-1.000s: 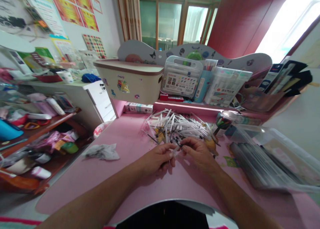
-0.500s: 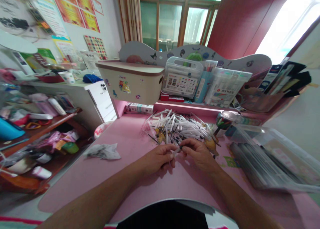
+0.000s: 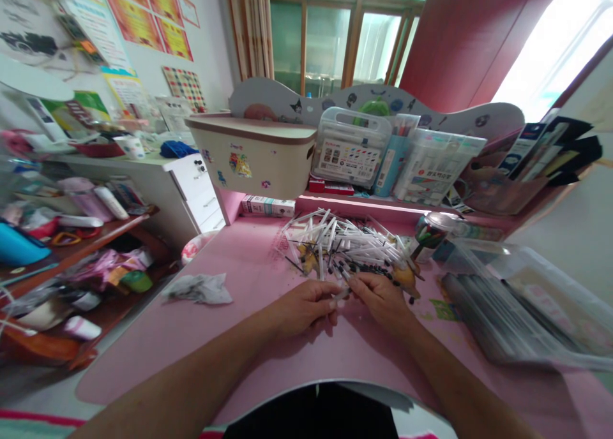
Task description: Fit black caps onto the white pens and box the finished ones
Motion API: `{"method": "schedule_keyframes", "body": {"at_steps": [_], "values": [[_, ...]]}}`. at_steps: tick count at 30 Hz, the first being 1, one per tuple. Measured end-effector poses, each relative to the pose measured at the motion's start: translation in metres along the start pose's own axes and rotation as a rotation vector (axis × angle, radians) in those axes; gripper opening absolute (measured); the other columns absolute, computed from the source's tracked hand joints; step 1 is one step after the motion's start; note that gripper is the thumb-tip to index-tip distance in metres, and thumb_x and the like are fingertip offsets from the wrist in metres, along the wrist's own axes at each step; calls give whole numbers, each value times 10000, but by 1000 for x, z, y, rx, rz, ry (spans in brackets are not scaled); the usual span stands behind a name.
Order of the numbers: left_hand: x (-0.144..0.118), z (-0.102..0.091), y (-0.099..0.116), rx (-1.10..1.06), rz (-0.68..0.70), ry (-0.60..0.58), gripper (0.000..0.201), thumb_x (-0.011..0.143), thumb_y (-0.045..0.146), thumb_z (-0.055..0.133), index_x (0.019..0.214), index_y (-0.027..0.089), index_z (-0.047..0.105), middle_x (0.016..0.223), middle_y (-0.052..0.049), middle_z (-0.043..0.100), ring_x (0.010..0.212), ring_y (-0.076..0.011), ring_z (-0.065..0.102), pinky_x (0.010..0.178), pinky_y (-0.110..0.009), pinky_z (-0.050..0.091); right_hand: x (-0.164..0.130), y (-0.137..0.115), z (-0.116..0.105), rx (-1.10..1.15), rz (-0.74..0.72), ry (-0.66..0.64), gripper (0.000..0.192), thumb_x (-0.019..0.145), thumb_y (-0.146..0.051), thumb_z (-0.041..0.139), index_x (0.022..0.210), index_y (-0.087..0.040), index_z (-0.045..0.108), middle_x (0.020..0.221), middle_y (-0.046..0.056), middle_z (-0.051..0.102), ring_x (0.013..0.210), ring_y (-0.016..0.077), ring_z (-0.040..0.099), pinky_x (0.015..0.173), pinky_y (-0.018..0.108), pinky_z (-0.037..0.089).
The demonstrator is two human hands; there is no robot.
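Observation:
My left hand (image 3: 304, 308) is closed, with thumb and forefinger pinching a short whitish pen tube (image 3: 341, 293). Close beside it, my right hand (image 3: 383, 302) has its thumb and forefinger pressed together at the tube's far end; what lies between them is too small to make out. Just beyond both hands spreads a loose pile of white pen tubes (image 3: 354, 235), mixed with thin black rods. Small black pen caps or plugs (image 3: 373, 268) lie along the pile's near side, partly hidden by my right fingers.
On the pink desk (image 3: 268, 369), a crumpled tissue (image 3: 204, 289) lies left. A clear plastic bin (image 3: 512, 311) holding dark sticks stands right, near a can (image 3: 432, 228). Behind, a shelf carries a cream storage box (image 3: 253, 161) and a clear marker case (image 3: 352, 148).
My right fingers have shifted slightly, and the dark end that showed between the hands is no longer visible there. More black pieces show beyond my right hand. Both hands stay close together.

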State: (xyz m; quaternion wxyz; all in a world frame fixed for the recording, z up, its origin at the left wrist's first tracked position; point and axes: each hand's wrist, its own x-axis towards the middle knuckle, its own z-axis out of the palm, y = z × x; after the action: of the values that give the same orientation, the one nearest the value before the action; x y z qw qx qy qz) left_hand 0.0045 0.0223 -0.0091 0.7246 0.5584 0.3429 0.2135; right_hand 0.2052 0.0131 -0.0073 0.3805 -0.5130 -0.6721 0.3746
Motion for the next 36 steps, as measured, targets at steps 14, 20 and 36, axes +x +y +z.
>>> {"method": "schedule_keyframes", "body": {"at_steps": [14,20,36], "values": [[-1,1,1,11,-10,-6,224,876,243,546,1065,139,606,639,27,583,394,-54,369,385,-186,260,1,3,-4,-108,-122,-28,272,920,-320,497,686,-197,561,750,5,531,738,151,504,696,269,384],[0,2,0,24,11,-17,168,887,215,511,1015,151,600,641,31,579,396,-48,367,378,-175,248,-3,5,-7,26,-35,-57,159,913,-337,502,946,-210,591,767,-19,537,677,143,499,631,262,376],[3,-4,-1,53,8,-31,233,882,282,563,1063,147,621,652,20,602,390,-53,400,380,-178,287,-4,-3,-3,-112,-115,-56,144,909,-285,490,840,-197,580,768,-14,535,724,149,497,674,269,362]]}}
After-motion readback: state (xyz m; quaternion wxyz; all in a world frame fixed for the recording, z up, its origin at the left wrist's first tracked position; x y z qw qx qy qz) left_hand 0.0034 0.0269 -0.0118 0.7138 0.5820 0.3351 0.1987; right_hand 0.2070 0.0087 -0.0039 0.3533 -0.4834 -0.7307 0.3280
